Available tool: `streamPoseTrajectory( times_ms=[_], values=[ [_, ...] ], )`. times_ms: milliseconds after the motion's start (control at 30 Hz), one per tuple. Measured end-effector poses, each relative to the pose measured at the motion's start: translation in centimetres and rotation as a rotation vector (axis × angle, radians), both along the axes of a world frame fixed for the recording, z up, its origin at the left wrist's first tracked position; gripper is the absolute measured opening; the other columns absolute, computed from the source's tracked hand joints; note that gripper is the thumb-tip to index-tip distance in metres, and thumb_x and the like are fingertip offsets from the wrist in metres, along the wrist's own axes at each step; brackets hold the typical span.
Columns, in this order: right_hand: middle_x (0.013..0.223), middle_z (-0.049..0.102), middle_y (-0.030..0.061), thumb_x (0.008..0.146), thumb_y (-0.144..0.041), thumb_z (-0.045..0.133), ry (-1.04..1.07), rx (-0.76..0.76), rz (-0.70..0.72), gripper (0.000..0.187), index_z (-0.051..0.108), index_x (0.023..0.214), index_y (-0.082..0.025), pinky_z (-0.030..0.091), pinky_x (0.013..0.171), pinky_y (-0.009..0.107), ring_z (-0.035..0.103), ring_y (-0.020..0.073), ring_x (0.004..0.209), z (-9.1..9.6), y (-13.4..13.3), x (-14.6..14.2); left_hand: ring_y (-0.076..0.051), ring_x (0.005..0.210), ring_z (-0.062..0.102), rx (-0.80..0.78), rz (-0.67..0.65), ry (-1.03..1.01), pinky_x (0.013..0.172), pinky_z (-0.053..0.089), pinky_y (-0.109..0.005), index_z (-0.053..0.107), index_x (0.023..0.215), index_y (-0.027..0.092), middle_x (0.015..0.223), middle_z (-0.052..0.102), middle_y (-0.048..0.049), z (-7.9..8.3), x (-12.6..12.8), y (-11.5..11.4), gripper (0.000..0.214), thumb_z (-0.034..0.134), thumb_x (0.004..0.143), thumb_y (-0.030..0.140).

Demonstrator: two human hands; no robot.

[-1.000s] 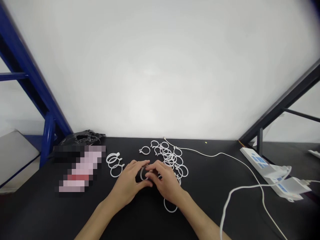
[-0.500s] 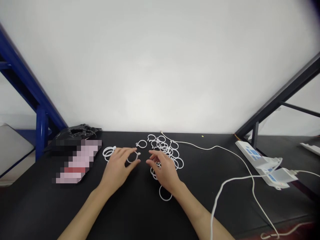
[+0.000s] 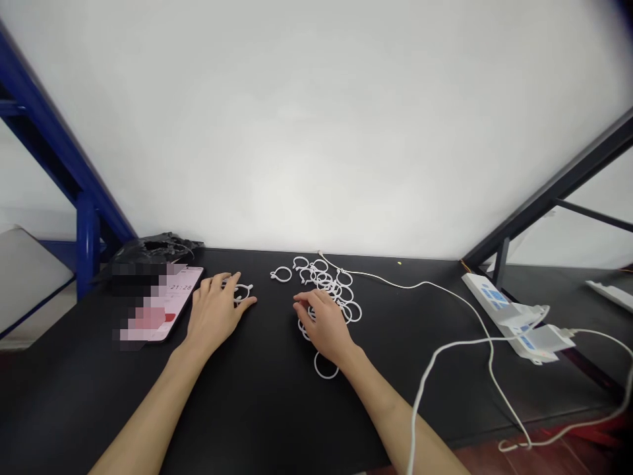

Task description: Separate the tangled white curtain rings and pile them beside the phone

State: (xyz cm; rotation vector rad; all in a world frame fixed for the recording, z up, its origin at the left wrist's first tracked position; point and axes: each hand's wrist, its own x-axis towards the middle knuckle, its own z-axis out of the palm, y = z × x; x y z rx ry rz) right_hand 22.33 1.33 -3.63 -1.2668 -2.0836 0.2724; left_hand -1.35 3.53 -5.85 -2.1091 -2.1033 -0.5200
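My left hand [image 3: 216, 310] lies on a small group of white plastic rings [image 3: 242, 290] on the black table [image 3: 257, 409], fingers stretched forward over them. My right hand [image 3: 324, 323] rests with loosely curled fingers on the near edge of a larger pile of white rings [image 3: 331, 284]; nothing shows gripped in it. A lone ring [image 3: 281, 274] lies between the two groups, and another ring [image 3: 325, 366] sits just under my right wrist.
A phone [image 3: 165, 300] lies left of my left hand, with a crumpled black bag [image 3: 158, 249] behind it. A white cable [image 3: 445, 349] runs across the right side to a white power strip [image 3: 514, 323]. Blue frame at left, dark frame at right.
My left hand moved left from the centre with a ring and now lies on the small left group. My right hand stayed by the big pile, its fingers lowering onto it.
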Motion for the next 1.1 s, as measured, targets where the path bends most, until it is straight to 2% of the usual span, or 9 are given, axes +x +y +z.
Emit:
streamPoseTrajectory(
  times_ms=[200, 333, 400, 433, 567, 667, 800, 933, 1100],
  values=[
    [0.103, 0.066, 0.0103, 0.097, -0.023, 0.051, -0.235, 0.031, 0.001, 0.020, 0.065, 0.110, -0.015, 0.049, 0.092, 0.039, 0.059, 0.0242, 0.099, 0.6, 1.5, -0.7, -0.036, 0.130, 0.045, -0.025, -0.017, 0.050, 0.104, 0.041, -0.049, 0.054, 0.139, 0.012, 0.144, 0.051, -0.0179, -0.6, 0.1, 0.1, 0.051, 0.045, 0.095, 0.037],
    [0.118, 0.062, 0.0135, 0.097, -0.026, 0.052, -0.493, -0.013, 0.007, 0.037, 0.054, 0.132, -0.016, 0.047, 0.096, 0.041, 0.057, 0.0264, 0.109, 1.1, 4.3, -3.7, -0.038, 0.139, 0.039, -0.059, -0.037, 0.117, 0.113, 0.030, -0.054, 0.045, 0.146, 0.009, 0.154, 0.040, -0.0206, -1.5, 0.1, 0.0, 0.055, 0.039, 0.097, 0.033],
    [0.120, 0.060, 0.0155, 0.096, -0.024, 0.053, -0.521, -0.013, -0.016, 0.043, 0.050, 0.138, -0.018, 0.046, 0.095, 0.045, 0.056, 0.0284, 0.111, 0.9, 5.9, -5.5, -0.039, 0.142, 0.034, -0.081, -0.052, 0.122, 0.114, 0.028, -0.055, 0.042, 0.149, 0.011, 0.156, 0.036, -0.0199, -1.7, 0.0, -0.1, 0.056, 0.039, 0.098, 0.035],
    [0.119, 0.060, 0.0157, 0.095, -0.024, 0.055, -0.529, -0.016, -0.019, 0.043, 0.051, 0.137, -0.019, 0.047, 0.094, 0.046, 0.056, 0.0286, 0.110, 0.6, 6.6, -6.3, -0.039, 0.143, 0.032, -0.092, -0.064, 0.118, 0.115, 0.027, -0.056, 0.041, 0.149, 0.014, 0.156, 0.035, -0.0191, -1.7, 0.0, -0.2, 0.057, 0.039, 0.098, 0.037],
    [0.110, 0.063, 0.0129, 0.096, -0.018, 0.051, -0.529, -0.013, 0.005, 0.020, 0.064, 0.111, -0.018, 0.047, 0.091, 0.041, 0.059, 0.0245, 0.103, -0.4, 8.1, -7.7, -0.042, 0.145, 0.028, -0.117, -0.147, 0.085, 0.114, 0.026, -0.059, 0.042, 0.149, 0.025, 0.159, 0.033, -0.0121, -1.5, 0.2, -0.5, 0.055, 0.040, 0.097, 0.045],
    [0.108, 0.064, 0.0100, 0.098, -0.019, 0.050, -0.473, -0.012, 0.032, 0.016, 0.063, 0.108, -0.018, 0.048, 0.089, 0.034, 0.061, 0.0210, 0.100, -0.4, 7.4, -7.0, -0.044, 0.145, 0.027, -0.110, -0.196, 0.063, 0.114, 0.026, -0.060, 0.043, 0.148, 0.029, 0.160, 0.032, -0.0069, -1.6, 0.5, -0.6, 0.054, 0.041, 0.097, 0.045],
    [0.108, 0.066, 0.0064, 0.101, -0.027, 0.046, -0.354, -0.032, 0.017, 0.017, 0.057, 0.112, -0.019, 0.049, 0.083, 0.026, 0.063, 0.0153, 0.097, 0.6, 5.0, -4.4, -0.041, 0.147, 0.023, -0.080, -0.208, 0.050, 0.117, 0.023, -0.058, 0.035, 0.152, 0.018, 0.159, 0.033, -0.0054, -2.0, 0.8, -0.3, 0.060, 0.037, 0.098, 0.043],
    [0.088, 0.068, 0.0030, 0.099, -0.034, 0.048, -0.042, -0.143, -0.031, 0.018, 0.057, 0.105, -0.020, 0.048, 0.071, 0.028, 0.064, 0.0168, 0.077, 1.1, 2.4, -1.2, -0.039, 0.148, 0.021, -0.092, -0.160, 0.064, 0.119, 0.021, -0.056, 0.035, 0.152, 0.010, 0.160, 0.029, -0.0100, -2.3, 0.9, 0.2, 0.066, 0.035, 0.098, 0.047],
    [0.084, 0.069, 0.0018, 0.096, -0.034, 0.052, 0.246, -0.214, -0.033, 0.020, 0.060, 0.109, -0.021, 0.050, 0.072, 0.028, 0.065, 0.0157, 0.074, 0.5, 0.4, 0.6, -0.038, 0.146, 0.027, -0.065, -0.114, 0.015, 0.117, 0.024, -0.057, 0.033, 0.152, 0.007, 0.159, 0.031, -0.0127, -2.4, 1.0, 0.8, 0.067, 0.029, 0.099, 0.047]
  ],
)
